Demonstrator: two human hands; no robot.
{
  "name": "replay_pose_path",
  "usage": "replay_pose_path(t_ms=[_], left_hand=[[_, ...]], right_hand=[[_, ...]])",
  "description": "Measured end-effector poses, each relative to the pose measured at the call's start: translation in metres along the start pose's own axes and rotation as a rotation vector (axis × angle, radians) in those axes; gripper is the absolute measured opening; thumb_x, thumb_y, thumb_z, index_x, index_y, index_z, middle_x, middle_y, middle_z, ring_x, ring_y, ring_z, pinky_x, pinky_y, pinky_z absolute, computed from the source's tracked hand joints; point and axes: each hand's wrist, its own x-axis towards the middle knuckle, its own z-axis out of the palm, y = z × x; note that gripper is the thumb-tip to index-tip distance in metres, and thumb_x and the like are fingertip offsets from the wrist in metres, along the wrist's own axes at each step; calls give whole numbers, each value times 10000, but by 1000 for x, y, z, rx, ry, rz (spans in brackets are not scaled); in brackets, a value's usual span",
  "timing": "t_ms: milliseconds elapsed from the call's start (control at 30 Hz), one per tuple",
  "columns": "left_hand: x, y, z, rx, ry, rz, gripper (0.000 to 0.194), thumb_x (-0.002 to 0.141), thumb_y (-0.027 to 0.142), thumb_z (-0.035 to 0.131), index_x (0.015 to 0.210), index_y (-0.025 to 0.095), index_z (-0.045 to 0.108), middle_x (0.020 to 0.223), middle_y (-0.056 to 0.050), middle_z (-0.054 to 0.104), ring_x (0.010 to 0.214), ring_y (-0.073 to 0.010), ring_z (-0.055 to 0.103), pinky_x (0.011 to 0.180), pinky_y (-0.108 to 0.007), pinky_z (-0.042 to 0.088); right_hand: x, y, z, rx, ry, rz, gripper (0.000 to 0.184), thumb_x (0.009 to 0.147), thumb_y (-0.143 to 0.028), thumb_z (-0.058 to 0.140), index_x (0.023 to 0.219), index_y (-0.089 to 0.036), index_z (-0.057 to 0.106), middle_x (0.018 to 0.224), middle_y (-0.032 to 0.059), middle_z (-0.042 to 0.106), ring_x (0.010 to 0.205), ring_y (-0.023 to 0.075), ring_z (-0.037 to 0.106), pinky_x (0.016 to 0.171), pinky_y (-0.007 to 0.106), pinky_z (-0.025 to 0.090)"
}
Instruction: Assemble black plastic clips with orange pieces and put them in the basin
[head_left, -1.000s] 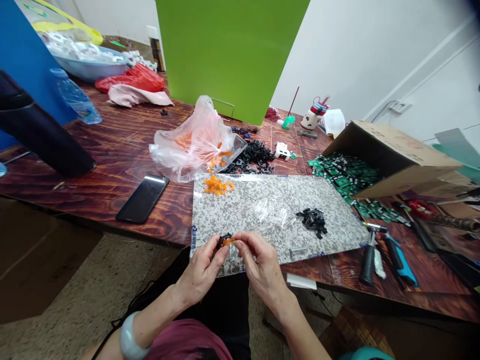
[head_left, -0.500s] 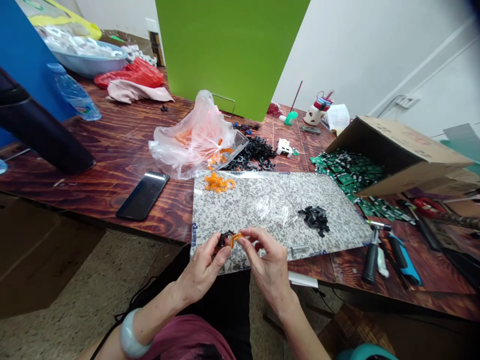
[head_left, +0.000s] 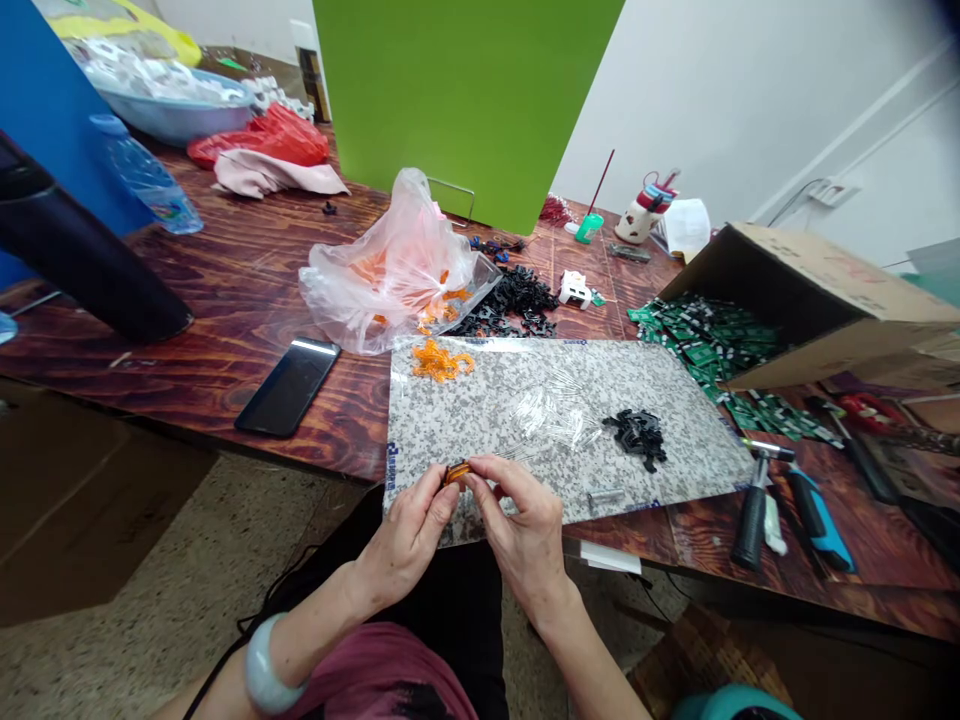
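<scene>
Between the fingertips of both hands, over the near edge of the speckled board [head_left: 480, 400], are a small black plastic part and an orange plastic part [head_left: 457, 472], pressed together. My left hand [head_left: 412, 525] pinches the black part from the left. From the right, my right hand [head_left: 521, 520] grips the orange part between thumb and fingers. Fingers hide much of both parts. On the board lie a pile of orange parts [head_left: 441, 361], a scatter of thin metal pins [head_left: 555, 415], a pile of black parts [head_left: 637, 437] and a small metal cylinder [head_left: 605, 496].
A phone [head_left: 289, 388] and a dark flask [head_left: 82, 250] are to the left. Behind the board sit a plastic bag [head_left: 390, 270] and more black parts [head_left: 517, 300]. Rightward are a cardboard box [head_left: 832, 290] spilling green circuit boards [head_left: 701, 335], and a hammer [head_left: 752, 515].
The orange part was angled away from the black one half a second ago; now the two sit close together. My right hand has moved slightly left. The camera view has shifted a little.
</scene>
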Motion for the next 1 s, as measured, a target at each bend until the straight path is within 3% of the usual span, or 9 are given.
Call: replay_pose_path(t_ms=[600, 733, 833, 1000], left_hand=[[0, -2, 1, 48, -48, 33, 212, 962, 283, 307, 805, 211, 431, 701, 16, 438, 655, -164, 465, 606, -276, 354], [0, -4, 1, 77, -62, 56, 213, 962, 270, 297, 812, 204, 433, 704, 16, 444, 650, -161, 469, 603, -274, 357], [-1, -5, 0, 112, -70, 82, 204, 956, 257, 305, 836, 190, 456, 719, 8, 461, 657, -162, 481, 601, -271, 367], [-3, -6, 0, 144, -100, 166, 197, 947, 217, 315, 893, 158, 496, 766, -16, 505, 703, -161, 513, 647, -265, 399]], right_hand=[[-1, 0, -4, 0, 2, -2, 171, 838, -121, 583, 950, -206, 680, 949, 64, 703, 884, 174, 657, 771, 296, 543], [2, -1, -12, 133, -99, 137, 151, 830, -191, 611, 967, -191, 673, 963, 59, 695, 843, 164, 659, 683, 259, 546], [6, 1, -19, 228, -185, 243, 237, 812, -265, 646, 1034, -182, 655, 1002, 64, 685, 867, 165, 652, 679, 244, 537], [7, 9, -24, 300, -303, 258, 187, 841, -295, 614, 986, -194, 673, 934, 44, 669, 834, 146, 626, 680, 232, 502]])
